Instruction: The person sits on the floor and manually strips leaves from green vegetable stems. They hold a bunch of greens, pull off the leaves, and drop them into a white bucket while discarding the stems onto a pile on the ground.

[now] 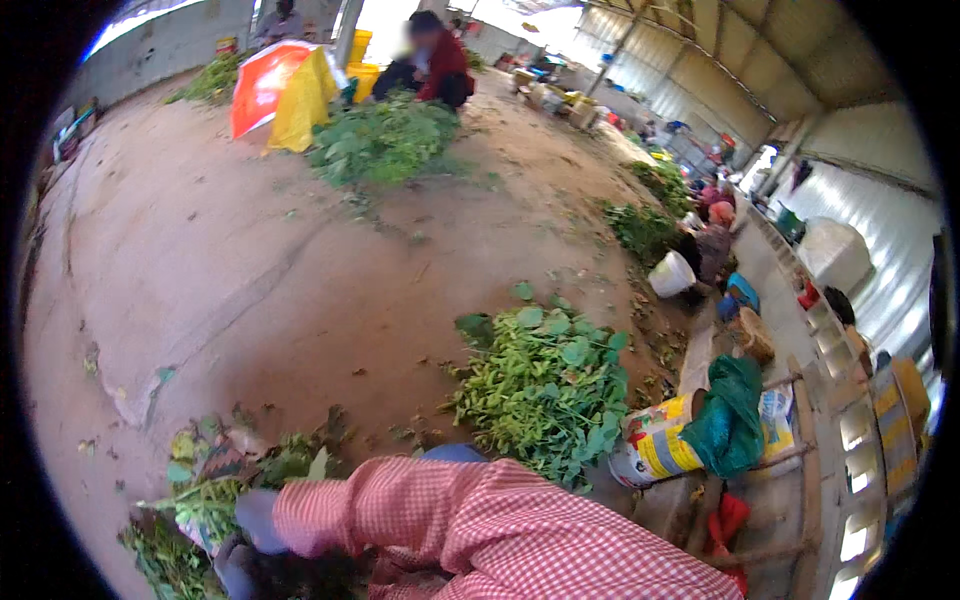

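Observation:
A red-and-white checked sleeve reaches leftward across the bottom of the view. At its end my right hand, in a grey-blue glove and blurred, closes on a bunch of leafy green bean plants. Just below it is a dark grey shape; blur and shadow leave unclear whether this is my left hand. More cut greenery lies on the ground beneath the bunch. A large heap of bean plants with green pods rests on the floor beyond my arm.
A printed bucket with a green mesh bag lies tilted at right, by a wooden frame. Another person crouches behind a plant heap, near an orange-and-yellow umbrella. A white bucket stands farther right.

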`<control>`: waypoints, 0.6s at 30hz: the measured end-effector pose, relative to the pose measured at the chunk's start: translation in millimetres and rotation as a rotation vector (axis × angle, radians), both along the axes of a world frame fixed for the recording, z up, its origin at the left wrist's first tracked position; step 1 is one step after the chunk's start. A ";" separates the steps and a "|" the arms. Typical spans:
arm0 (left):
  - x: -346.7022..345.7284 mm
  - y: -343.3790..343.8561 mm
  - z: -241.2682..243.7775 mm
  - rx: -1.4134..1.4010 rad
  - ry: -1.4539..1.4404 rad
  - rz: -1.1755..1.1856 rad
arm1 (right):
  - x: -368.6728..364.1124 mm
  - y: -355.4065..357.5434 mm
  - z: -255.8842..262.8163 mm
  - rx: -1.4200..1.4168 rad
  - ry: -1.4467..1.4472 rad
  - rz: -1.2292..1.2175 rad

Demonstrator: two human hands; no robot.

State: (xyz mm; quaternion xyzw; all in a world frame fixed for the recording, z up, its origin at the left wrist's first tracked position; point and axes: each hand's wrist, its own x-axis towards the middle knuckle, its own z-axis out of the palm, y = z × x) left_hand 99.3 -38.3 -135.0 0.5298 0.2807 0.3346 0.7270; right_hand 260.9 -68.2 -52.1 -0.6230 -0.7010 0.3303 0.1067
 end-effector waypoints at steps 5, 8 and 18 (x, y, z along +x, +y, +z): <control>-34.8 -1.6 -5.9 0.292 0.678 -0.020 | 47.1 3.8 46.6 0.271 -0.066 0.525; 7.5 -8.7 51.0 -0.619 -0.015 0.184 | 64.0 -3.7 7.5 -0.646 1.025 -0.459; 8.7 -20.9 41.4 0.085 0.178 0.322 | 49.6 -0.9 29.2 -0.737 1.051 -0.592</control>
